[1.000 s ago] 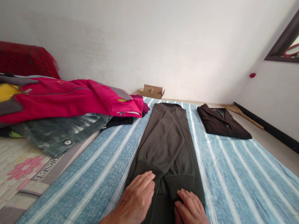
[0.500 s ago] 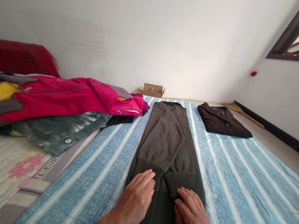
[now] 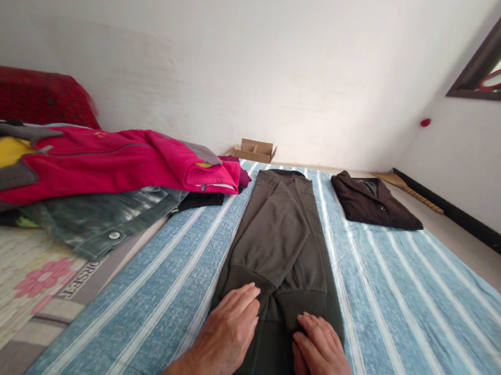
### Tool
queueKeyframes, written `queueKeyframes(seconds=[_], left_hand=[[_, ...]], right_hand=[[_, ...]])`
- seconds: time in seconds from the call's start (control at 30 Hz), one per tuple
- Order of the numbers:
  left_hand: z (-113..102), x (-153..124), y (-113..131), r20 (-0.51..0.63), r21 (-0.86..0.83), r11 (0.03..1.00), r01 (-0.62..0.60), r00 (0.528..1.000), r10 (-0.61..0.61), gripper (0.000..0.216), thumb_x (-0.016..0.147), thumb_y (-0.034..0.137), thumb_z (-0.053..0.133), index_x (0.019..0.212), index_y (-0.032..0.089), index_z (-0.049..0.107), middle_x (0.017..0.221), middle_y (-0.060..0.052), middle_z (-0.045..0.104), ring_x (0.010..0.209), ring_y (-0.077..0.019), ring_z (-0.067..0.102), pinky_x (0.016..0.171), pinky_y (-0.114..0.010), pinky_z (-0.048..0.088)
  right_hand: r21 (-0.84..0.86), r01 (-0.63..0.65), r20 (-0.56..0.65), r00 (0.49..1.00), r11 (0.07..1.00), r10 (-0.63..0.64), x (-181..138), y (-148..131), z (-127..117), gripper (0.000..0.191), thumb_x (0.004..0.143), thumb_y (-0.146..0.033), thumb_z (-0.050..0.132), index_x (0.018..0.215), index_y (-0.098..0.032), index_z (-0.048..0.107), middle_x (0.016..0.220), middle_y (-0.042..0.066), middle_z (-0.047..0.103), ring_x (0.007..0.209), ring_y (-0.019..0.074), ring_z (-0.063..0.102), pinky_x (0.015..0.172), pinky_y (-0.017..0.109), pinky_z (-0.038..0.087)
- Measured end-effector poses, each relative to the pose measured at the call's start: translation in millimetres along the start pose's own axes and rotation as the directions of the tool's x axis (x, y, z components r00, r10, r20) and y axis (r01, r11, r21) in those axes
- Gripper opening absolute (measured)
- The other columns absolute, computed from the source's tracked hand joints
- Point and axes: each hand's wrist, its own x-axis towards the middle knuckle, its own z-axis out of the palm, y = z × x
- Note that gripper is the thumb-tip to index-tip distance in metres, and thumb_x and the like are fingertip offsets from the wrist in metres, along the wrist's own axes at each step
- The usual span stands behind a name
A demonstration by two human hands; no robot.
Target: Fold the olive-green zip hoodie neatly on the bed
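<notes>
A dark olive jacket [image 3: 272, 233] lies flat before me, its black collar at the far end and its wide hem near me. Both sleeves are folded inward along the body, their cuffs side by side close to the hem. My left hand [image 3: 227, 334] rests with straight fingers on the left cuff [image 3: 242, 278]. Over on the other side, my right hand [image 3: 324, 364] lies on the right cuff [image 3: 302, 303], fingers extended. Part of the hem and the jacket's lower right edge is hidden beneath the hands. The left thumb is out of sight.
A folded dark brown garment [image 3: 374, 202] lies at the far right of the blue striped sheet [image 3: 400, 303]. Heaped at left are a pink and grey jacket [image 3: 112, 161] and a dark denim garment [image 3: 100, 218]. A small cardboard box [image 3: 257, 150] stands by the wall.
</notes>
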Motion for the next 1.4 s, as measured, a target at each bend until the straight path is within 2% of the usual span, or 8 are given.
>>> queueKeyframes(seconds=[1.4], left_hand=[[0.2,-0.2,-0.4,-0.012,-0.002,1.0,0.004,1.0,-0.004,0.026,0.082,0.003,0.041,0.097,0.016,0.057,0.112,-0.01,0.062,0.113,-0.0246,0.056,0.094,-0.043,0.052]], right_hand=[[0.013,0.0,0.002,1.0,1.0,0.0,0.6,0.3,0.6,0.022,0.085,-0.011,0.045,0.094,-0.019,0.064,0.107,0.009,0.067,0.102,0.0233,0.063,0.089,0.043,0.051]])
